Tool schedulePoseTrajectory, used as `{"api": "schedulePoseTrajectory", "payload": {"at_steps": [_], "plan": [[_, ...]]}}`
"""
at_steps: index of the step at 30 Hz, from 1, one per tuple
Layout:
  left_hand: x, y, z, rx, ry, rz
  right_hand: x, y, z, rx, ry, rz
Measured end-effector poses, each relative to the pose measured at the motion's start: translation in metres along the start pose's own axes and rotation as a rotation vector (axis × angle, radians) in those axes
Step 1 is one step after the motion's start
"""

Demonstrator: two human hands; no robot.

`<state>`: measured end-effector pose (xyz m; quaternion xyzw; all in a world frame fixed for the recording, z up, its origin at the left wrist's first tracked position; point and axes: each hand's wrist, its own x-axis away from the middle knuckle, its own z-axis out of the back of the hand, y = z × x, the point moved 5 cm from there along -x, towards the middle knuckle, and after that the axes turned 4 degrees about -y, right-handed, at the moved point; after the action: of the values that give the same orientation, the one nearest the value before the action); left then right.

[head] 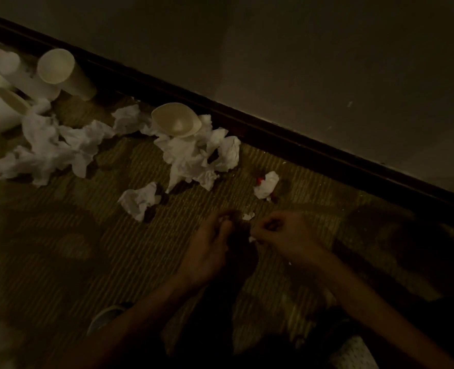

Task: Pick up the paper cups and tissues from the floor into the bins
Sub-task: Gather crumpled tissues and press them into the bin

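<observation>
Tissues (194, 155) lie crumpled on a ribbed carpet (87, 235) in dim light, strewn in a band beside a dark baseboard (300, 145). Paper cups (4, 110) cluster at the far left. No bin is in view.

The right hand (284, 233) pinches a tiny white shred (252, 238) at its fingertips. The left hand (212, 241), just beside it, has curled fingers, but I cannot tell whether they hold anything. A small scrap (248, 216) lies on the carpet just beyond both hands.

The tissues look near weightless, soft and easily torn — best gathered by closing the fingers over a whole wad, not plucking an edge. The cups look light and thin-walled, likely to dent, so a loose grasp round the wall should do.

One tall cup (63, 70) lies on its side, its long axis roughly along the baseboard and its mouth facing left. A crushed cup (176, 119) rests against the tissues, its flattened mouth turned upward.
</observation>
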<state>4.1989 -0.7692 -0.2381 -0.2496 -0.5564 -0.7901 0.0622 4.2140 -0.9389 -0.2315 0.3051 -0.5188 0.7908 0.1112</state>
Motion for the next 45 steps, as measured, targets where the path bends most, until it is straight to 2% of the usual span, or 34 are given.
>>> {"api": "schedulePoseTrajectory", "payload": {"at_steps": [3,5,9,11,13,15,16,19,23,27,30,32,34,36,38,40,42,45], "plan": [[-0.004,0.010,-0.008,0.244,-0.037,0.102,0.006,-0.019,-0.005,-0.208,0.041,0.057],[-0.005,0.020,-0.013,0.395,-0.080,0.118,0.010,-0.028,-0.010,-0.251,0.038,0.080],[-0.013,0.031,-0.005,0.404,-0.022,0.089,0.016,-0.040,0.009,-0.156,-0.024,0.113],[-0.015,0.032,0.002,0.383,-0.007,0.083,0.012,-0.043,0.027,-0.122,0.059,0.120],[-0.014,0.029,0.009,0.353,-0.007,0.085,0.005,-0.042,0.040,-0.128,0.234,0.144],[-0.013,0.026,0.016,0.364,-0.013,0.101,-0.006,-0.039,0.047,-0.006,0.380,0.128],[-0.014,0.025,0.020,0.359,-0.016,0.107,-0.014,-0.036,0.047,0.078,0.380,0.109],[-0.014,0.029,0.026,0.368,-0.043,0.099,-0.032,-0.029,0.047,0.249,0.292,0.072],[-0.009,0.025,0.039,0.353,-0.047,0.059,-0.045,-0.031,0.036,0.439,0.252,0.121],[-0.003,0.004,0.053,0.310,-0.004,0.024,-0.045,-0.042,0.013,0.294,0.206,0.129],[0.008,-0.006,0.063,0.267,0.048,0.005,-0.033,-0.058,-0.020,0.069,0.093,0.153],[0.014,-0.013,0.072,0.270,0.128,-0.009,-0.024,-0.072,-0.045,0.021,-0.018,0.193],[0.021,-0.015,0.080,0.359,0.202,0.020,-0.018,-0.089,-0.067,0.033,-0.131,0.244],[0.026,-0.013,0.083,0.574,0.217,0.071,-0.017,-0.101,-0.085,0.033,-0.156,0.264],[0.028,-0.007,0.085,0.789,0.160,0.126,-0.018,-0.108,-0.097,0.070,-0.081,0.266],[0.033,-0.003,0.092,0.875,0.139,0.104,-0.021,-0.116,-0.105,0.178,0.000,0.291],[0.038,-0.006,0.105,0.765,0.215,0.026,-0.024,-0.125,-0.116,0.278,-0.034,0.343],[0.042,-0.025,0.129,0.605,0.371,0.001,-0.030,-0.135,-0.136,0.308,-0.250,0.368]]}}
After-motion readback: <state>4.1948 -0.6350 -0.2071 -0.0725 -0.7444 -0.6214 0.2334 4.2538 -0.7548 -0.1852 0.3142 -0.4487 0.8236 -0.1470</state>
